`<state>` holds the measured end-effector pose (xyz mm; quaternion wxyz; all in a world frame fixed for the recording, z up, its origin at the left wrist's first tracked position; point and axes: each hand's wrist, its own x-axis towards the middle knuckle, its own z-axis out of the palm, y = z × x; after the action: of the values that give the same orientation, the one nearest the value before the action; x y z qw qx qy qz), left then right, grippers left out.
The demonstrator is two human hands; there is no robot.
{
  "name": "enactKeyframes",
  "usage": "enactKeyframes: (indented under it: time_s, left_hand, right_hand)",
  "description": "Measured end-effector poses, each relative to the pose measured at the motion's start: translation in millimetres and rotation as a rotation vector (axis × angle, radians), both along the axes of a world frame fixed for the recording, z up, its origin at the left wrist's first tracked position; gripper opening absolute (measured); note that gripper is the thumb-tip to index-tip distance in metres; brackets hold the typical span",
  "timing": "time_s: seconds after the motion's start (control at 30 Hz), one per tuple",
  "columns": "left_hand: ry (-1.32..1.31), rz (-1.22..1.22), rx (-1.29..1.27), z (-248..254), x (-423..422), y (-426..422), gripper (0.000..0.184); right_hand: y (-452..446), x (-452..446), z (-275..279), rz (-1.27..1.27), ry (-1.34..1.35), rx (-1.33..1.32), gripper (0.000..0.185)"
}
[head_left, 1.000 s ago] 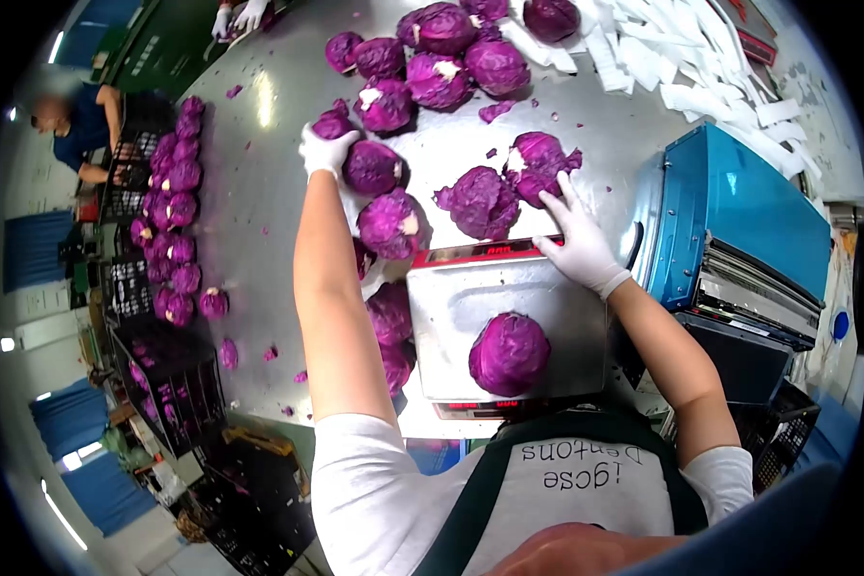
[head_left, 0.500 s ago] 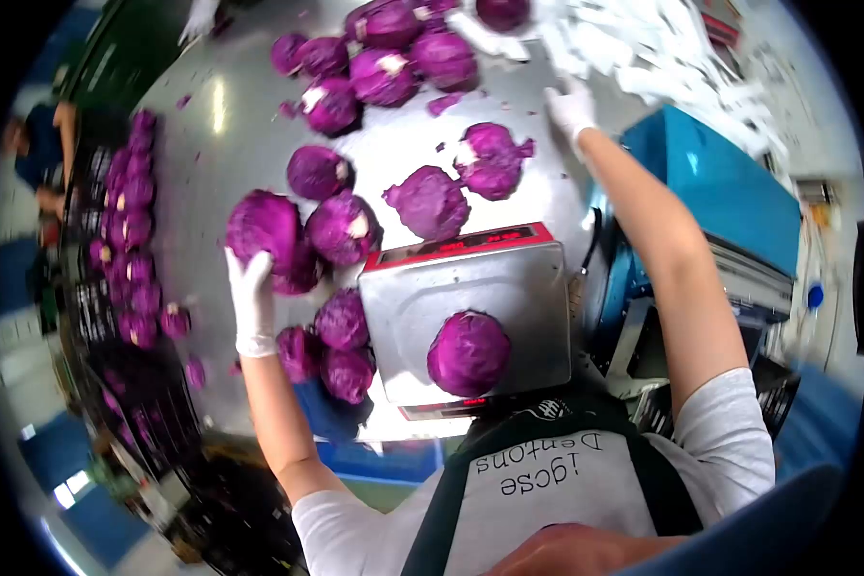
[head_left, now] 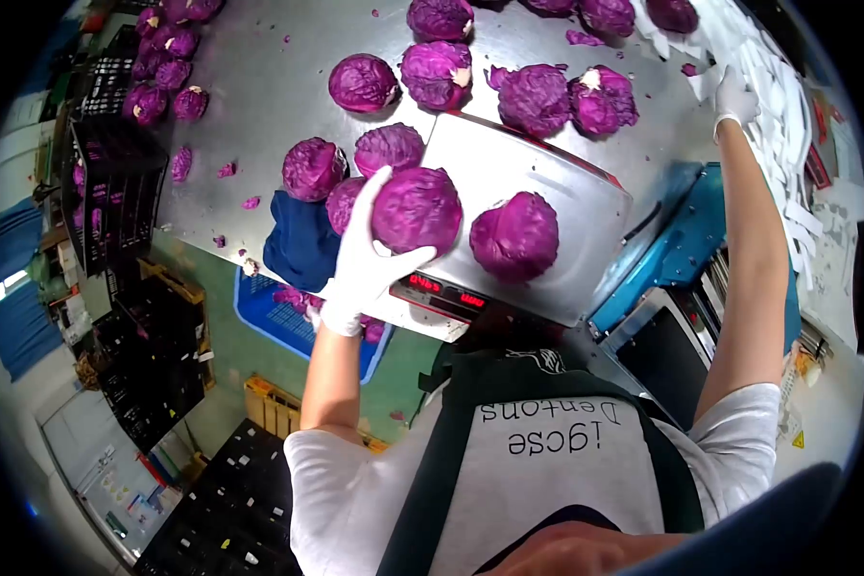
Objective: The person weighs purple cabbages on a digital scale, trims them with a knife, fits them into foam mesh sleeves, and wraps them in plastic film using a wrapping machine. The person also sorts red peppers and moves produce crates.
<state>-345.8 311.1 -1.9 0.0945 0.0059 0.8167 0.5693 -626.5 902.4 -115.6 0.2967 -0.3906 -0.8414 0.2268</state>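
Note:
My left hand (head_left: 363, 259), in a white glove, has its fingers and thumb around a red cabbage (head_left: 418, 211) at the left edge of the scale. Another red cabbage (head_left: 515, 237) sits on the metal plate of the scale (head_left: 490, 158), whose red digits face me. Out to the right, my right hand (head_left: 735, 99), also gloved, is at the pile of white strips (head_left: 782, 158); whether its fingers grip a strip is too small to tell. Close to my left hand are several cabbages and a dark blue cloth (head_left: 300, 240).
More cabbages (head_left: 533, 99) lie beyond the scale on the metal table (head_left: 259, 106). A blue machine (head_left: 677, 240) stands to the right. Below the table's edge is a blue basket (head_left: 259, 304) with cabbage pieces. Black crates (head_left: 115, 192) are at the left.
The view has shifted and turned. My left hand has gone from the cabbages farther out to one beside the scale. My right hand has moved from the cabbages behind the scale to the white strips.

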Motion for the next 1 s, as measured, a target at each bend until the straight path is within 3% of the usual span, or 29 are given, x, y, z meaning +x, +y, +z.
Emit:
enactKeyframes:
  time_s: [0.03, 0.1, 0.23, 0.33, 0.4, 0.43, 0.5, 0.57, 0.6, 0.67, 0.7, 0.73, 0.8, 0.83, 0.9, 0.93, 1.0]
  left_hand:
    - [0.079, 0.017, -0.103, -10.6, 10.9, 8.1, 0.1]
    - [0.182, 0.088, -0.239, -12.3, 29.0, 24.3, 0.1]
    - [0.25, 0.106, -0.308, -17.1, 49.4, 26.4, 0.104]
    - [0.255, 0.084, -0.337, -13.3, 55.9, 25.3, 0.108]
    - [0.213, 0.092, -0.305, -17.0, 60.8, 21.3, 0.111]
    - [0.227, 0.098, -0.229, -23.8, 64.1, 21.1, 0.108]
    - [0.285, 0.116, -0.125, -34.0, 69.8, 22.8, 0.101]
    - [0.345, 0.118, -0.148, -31.6, 79.2, 24.1, 0.092]
    - [0.33, 0.153, -0.171, -28.5, 86.6, 27.9, 0.09]
    - [0.412, 0.232, -0.163, -17.7, 102.7, 39.3, 0.08]
    - [0.446, 0.17, -0.208, 3.6, 113.6, 42.5, 0.072]
    - [0.535, 0.147, -0.103, -17.1, 120.2, 52.9, 0.067]
    - [0.376, -0.066, 0.064, 2.3, 139.4, 74.1, 0.064]
    - [0.323, -0.136, 0.125, 2.0, 148.2, 86.2, 0.061]
    - [0.188, -0.268, 0.274, -0.2, 161.2, 105.3, 0.056]
    - [0.192, -0.191, 0.432, -1.8, 166.1, 114.6, 0.049]
    - [0.161, -0.142, 0.475, -0.3, 168.4, 118.7, 0.038]
  right_hand:
    - [-7.2, 4.1, 26.8, 0.021, 0.138, -0.066, 0.081]
    - [17.4, 1.3, 62.1, 0.273, 0.481, -0.034, 0.05]
    - [-41.8, 81.7, 186.6, 0.694, 0.846, -0.505, 0.019]
    - [-64.0, 166.9, 216.6, 0.85, 0.481, 0.65, 0.041]
    - [-98.1, 222.4, 228.6, 0.935, 0.385, 0.327, 0.045]
    - [-111.0, 245.2, 222.7, 1.028, 0.495, 0.104, 0.044]
    - [-117.4, 278.1, 178.5, 1.0, 0.513, -0.252, 0.038]
    - [-145.5, 310.9, 154.2, 0.964, 0.635, -1.303, 0.028]
    - [-186.8, 333.1, 153.2, 0.896, 0.771, -2.265, 0.022]
    - [-221.6, 370.2, 132.7, 0.725, 0.479, -2.232, 0.016]
    - [-236.7, 385.2, 119.1, 0.769, 0.409, -2.163, 0.015]
    - [-252.1, 399.6, 110.2, 0.806, 0.344, -2.094, 0.016]
    - [-284.9, 428.5, 107.9, 0.82, 0.235, -1.733, 0.016]
    - [-298.6, 435.4, 120.3, 0.905, 0.185, -1.74, 0.016]
    - [-316.0, 442.4, 121.6, 1.064, 0.181, -1.11, 0.012]
    - [-321.0, 442.6, 121.7, 1.168, 0.237, -0.844, 0.013]
    - [-325.5, 446.2, 125.8, 1.076, 0.294, -0.765, 0.011]
